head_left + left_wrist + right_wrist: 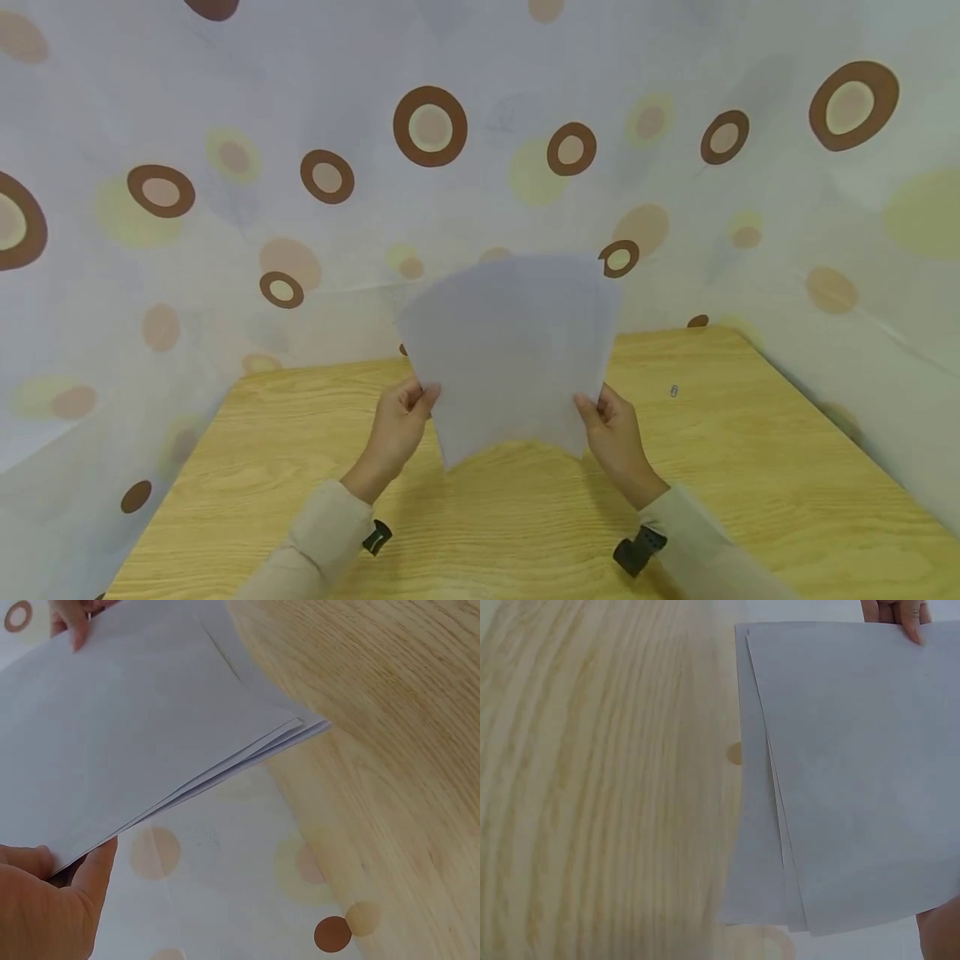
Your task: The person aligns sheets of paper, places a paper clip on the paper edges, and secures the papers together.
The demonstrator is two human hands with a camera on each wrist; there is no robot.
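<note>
Several sheets of white paper are held up in a loose stack above the table, bowed so the lower edge arches. My left hand pinches the stack's left edge, thumb on the near face. On the opposite edge, my right hand pinches it the same way. In the left wrist view the paper shows layers slightly fanned apart at one corner, beyond the left hand. The right wrist view shows the sheets unevenly lined up, one edge sticking out past another.
A light wood-grain table lies under the hands. On its right part sits a small metallic object. A white covering with brown and yellow circles stands behind and on both sides of the table. Dark bands are on both wrists.
</note>
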